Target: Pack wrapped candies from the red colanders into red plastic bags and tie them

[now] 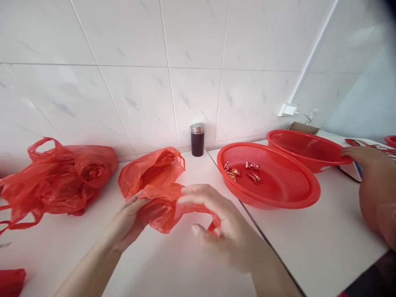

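Note:
A thin red plastic bag [163, 210] is held up over the white table, its mouth crumpled. My left hand [131, 220] pinches its left side between thumb and fingers. On the other side, my right hand [222, 227] is slightly blurred, with its thumb and curved fingers apart. A handle of the bag runs into the gap between them, and the fingertips are close to the bag's upper edge. Just behind lies a puffed-out red plastic bag [151, 169]; whether it joins the held one I cannot tell.
A heap of red plastic bags [71, 177] lies at left. A dark jar [197, 140] with a silver lid stands by the tiled wall. At right, a red basket [297, 198] holds several wrapped candies [255, 177]. Another person's hand [360, 154] touches a second red basket [312, 159].

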Tool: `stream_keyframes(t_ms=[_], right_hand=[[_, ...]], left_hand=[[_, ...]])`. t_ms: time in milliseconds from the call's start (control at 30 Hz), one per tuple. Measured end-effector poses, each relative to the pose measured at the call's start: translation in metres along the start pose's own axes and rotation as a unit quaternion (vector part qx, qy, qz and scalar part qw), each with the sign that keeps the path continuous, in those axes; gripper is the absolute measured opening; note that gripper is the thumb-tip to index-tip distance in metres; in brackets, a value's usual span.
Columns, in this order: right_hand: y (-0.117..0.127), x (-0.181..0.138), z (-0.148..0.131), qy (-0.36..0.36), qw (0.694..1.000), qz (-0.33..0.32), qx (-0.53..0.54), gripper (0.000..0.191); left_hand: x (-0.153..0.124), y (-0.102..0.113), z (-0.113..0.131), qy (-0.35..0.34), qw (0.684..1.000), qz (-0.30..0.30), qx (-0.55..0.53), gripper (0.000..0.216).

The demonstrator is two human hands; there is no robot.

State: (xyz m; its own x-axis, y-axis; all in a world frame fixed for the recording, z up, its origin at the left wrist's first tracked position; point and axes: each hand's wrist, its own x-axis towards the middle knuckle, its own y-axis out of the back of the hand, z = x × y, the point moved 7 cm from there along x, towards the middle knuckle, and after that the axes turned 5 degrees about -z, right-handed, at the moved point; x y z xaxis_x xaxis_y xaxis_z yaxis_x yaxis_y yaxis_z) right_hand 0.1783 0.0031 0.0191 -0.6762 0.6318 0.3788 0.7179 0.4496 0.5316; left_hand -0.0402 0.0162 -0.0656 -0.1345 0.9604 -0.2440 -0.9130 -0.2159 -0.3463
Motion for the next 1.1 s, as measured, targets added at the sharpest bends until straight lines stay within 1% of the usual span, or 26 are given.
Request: stream_keyframes(t_ms=[33,67,100,133,167,200,233,300,367,433,500,567,600,667,700,733,767,800,833,867,900,933,967,1000,1033,1100], right_hand=[[-0.007,0.000,-0.009,0.030,0.998,0.014,-0.045,0.041],[-0.014,0.001,-0.011,0.044,0.993,0.027,-0.106,0.033],[-0.019,0.002,-0.007,0.043,0.983,0.042,-0.173,0.028],[-0.023,0.004,0.002,0.030,0.970,0.060,-0.235,0.026],[-0.024,0.005,0.014,0.008,0.957,0.076,-0.280,0.026],[-0.025,0.005,0.026,-0.015,0.951,0.081,-0.298,0.028],[-0.026,0.004,0.038,-0.037,0.953,0.073,-0.292,0.030],[-0.032,0.001,0.058,-0.074,0.965,0.028,-0.250,0.036],[-0.038,-0.005,0.069,-0.088,0.971,-0.014,-0.223,0.045],[-0.036,-0.012,0.074,-0.084,0.971,-0.011,-0.225,0.055],[-0.028,-0.019,0.079,-0.080,0.970,0.000,-0.231,0.058],[-0.018,-0.026,0.088,-0.098,0.968,-0.010,-0.233,0.052],[-0.013,-0.028,0.092,-0.111,0.966,-0.023,-0.231,0.049],[-0.004,-0.031,0.098,-0.144,0.965,-0.038,-0.218,0.044],[0.000,-0.032,0.099,-0.164,0.964,-0.037,-0.207,0.043],[0.002,-0.031,0.099,-0.185,0.963,-0.033,-0.195,0.042],[0.003,-0.030,0.099,-0.205,0.961,-0.028,-0.181,0.040],[0.002,-0.029,0.098,-0.222,0.961,-0.024,-0.163,0.038],[-0.001,-0.027,0.096,-0.235,0.962,-0.023,-0.140,0.035],[-0.003,-0.025,0.094,-0.241,0.963,-0.020,-0.117,0.035],[-0.005,-0.023,0.090,-0.238,0.966,-0.014,-0.096,0.037],[-0.007,-0.022,0.086,-0.230,0.970,-0.010,-0.079,0.041],[-0.010,-0.022,0.083,-0.218,0.974,-0.013,-0.066,0.045],[-0.013,-0.023,0.080,-0.207,0.976,-0.032,-0.055,0.049],[-0.018,-0.025,0.077,-0.199,0.977,-0.066,-0.048,0.051],[-0.026,-0.035,0.077,-0.199,0.968,-0.144,-0.057,0.048]], left_hand=[[-0.001,-0.008,-0.003,0.009,1.000,-0.010,-0.005,0.010],[-0.002,-0.014,-0.006,0.023,0.999,-0.019,-0.011,0.008],[-0.004,-0.019,-0.010,0.039,0.999,-0.027,-0.019,0.005],[-0.005,-0.023,-0.015,0.056,0.997,-0.038,-0.031,0.001],[-0.006,-0.026,-0.019,0.071,0.995,-0.053,-0.046,0.004],[-0.007,-0.028,-0.025,0.086,0.992,-0.072,-0.057,0.008],[-0.008,-0.030,-0.030,0.100,0.989,-0.094,-0.063,0.010],[-0.008,-0.030,-0.038,0.125,0.983,-0.120,-0.056,0.009],[-0.007,-0.023,-0.042,0.148,0.981,-0.116,-0.038,0.011],[-0.005,-0.011,-0.037,0.151,0.982,-0.109,-0.023,0.017],[-0.001,0.005,-0.025,0.135,0.984,-0.118,0.014,0.025],[0.006,0.025,-0.012,0.103,0.979,-0.128,0.122,0.030],[0.009,0.035,-0.007,0.084,0.967,-0.124,0.204,0.029],[0.013,0.048,0.002,0.029,0.921,-0.086,0.380,0.027],[0.011,0.048,0.009,-0.026,0.892,-0.047,0.449,0.026],[0.006,0.043,0.017,-0.103,0.863,0.001,0.494,0.024],[-0.004,0.032,0.024,-0.190,0.833,0.044,0.519,0.020],[-0.016,0.015,0.027,-0.275,0.797,0.071,0.534,0.016],[-0.029,-0.004,0.025,-0.351,0.757,0.079,0.545,0.012],[-0.036,-0.025,0.015,-0.379,0.724,0.043,0.574,0.011],[-0.037,-0.044,-0.001,-0.375,0.692,-0.012,0.617,0.014],[-0.035,-0.057,-0.016,-0.361,0.663,-0.055,0.654,0.017],[-0.028,-0.061,-0.029,-0.331,0.646,-0.071,0.684,0.019],[-0.018,-0.059,-0.038,-0.293,0.638,-0.069,0.709,0.022],[-0.007,-0.051,-0.043,-0.257,0.637,-0.060,0.724,0.026],[0.012,-0.031,-0.043,-0.202,0.641,-0.033,0.739,0.032]])
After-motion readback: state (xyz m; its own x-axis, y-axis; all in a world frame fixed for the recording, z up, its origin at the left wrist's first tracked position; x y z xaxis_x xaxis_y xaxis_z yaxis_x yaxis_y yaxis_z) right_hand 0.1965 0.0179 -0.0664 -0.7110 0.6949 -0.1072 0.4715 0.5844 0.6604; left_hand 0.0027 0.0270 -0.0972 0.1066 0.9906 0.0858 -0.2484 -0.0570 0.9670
